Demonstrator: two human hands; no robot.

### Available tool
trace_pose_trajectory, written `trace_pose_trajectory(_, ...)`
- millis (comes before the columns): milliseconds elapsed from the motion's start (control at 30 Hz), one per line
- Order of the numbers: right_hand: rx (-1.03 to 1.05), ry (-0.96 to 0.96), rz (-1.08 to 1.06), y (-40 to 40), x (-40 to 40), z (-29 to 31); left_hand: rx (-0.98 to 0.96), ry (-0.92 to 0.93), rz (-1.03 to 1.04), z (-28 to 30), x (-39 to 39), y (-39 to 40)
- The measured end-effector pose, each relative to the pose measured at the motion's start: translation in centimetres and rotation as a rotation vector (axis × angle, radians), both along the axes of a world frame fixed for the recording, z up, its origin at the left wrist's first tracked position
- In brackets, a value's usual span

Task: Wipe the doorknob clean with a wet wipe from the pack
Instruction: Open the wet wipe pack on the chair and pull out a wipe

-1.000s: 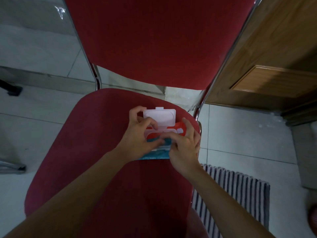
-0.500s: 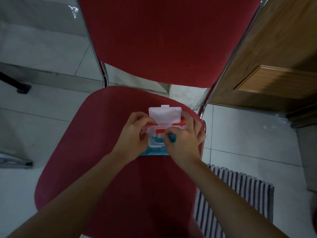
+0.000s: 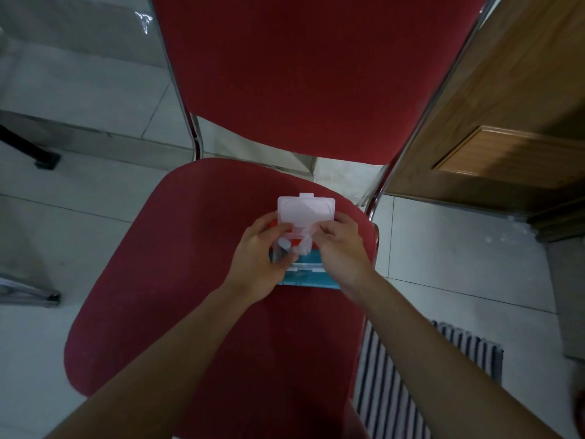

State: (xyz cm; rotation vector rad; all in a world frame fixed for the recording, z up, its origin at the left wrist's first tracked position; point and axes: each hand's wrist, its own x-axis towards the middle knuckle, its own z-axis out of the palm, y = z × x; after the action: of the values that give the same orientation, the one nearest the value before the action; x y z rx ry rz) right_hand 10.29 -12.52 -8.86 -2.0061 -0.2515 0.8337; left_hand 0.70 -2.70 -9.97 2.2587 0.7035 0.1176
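The wet wipe pack [image 3: 311, 277], teal and red, lies on the red chair seat [image 3: 177, 264] with its white flip lid [image 3: 305, 209] standing open. My left hand [image 3: 260, 263] grips the pack's left side and holds it down. My right hand [image 3: 343, 253] is at the opening, thumb and forefinger pinched on a bit of white wipe [image 3: 300, 247] that sticks up between the hands. The doorknob is not in view.
The chair's red backrest [image 3: 300, 74] rises just behind the pack, with chrome frame tubes on both sides. A wooden door [image 3: 506, 122] stands to the right. A striped mat [image 3: 411, 391] lies on the white tiled floor at lower right.
My right fingers have shifted up from the pack's middle to the opening under the lid and closed on the wipe. The left hand stays on the pack's left side.
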Motion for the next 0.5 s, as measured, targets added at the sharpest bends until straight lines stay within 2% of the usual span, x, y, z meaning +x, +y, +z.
trace_pose_trajectory(100,0.172,0.156,-0.147,-0.3,0.8,0.0,0.003,0.025,-0.013,0.0,0.0,0.0)
trace_pose_trajectory(167,0.209,0.175,-0.210,-0.5,1.0,-0.1,0.004,0.031,-0.016,0.0,0.0,0.1)
trace_pose_trajectory(200,0.196,0.131,-0.229,-0.6,0.9,-0.3,0.000,0.032,-0.013,0.1,0.0,0.1)
trace_pose_trajectory(300,0.072,-0.182,-0.204,-0.9,-0.2,-0.3,-0.012,0.032,-0.004,0.2,0.1,0.1)
trace_pose_trajectory(367,0.064,-0.326,-0.194,-1.2,-1.0,0.1,-0.020,0.043,-0.006,0.1,0.2,0.1)
trace_pose_trajectory(500,0.114,-0.271,-0.187,-1.3,-1.7,0.5,0.006,0.045,-0.024,0.0,0.2,0.3)
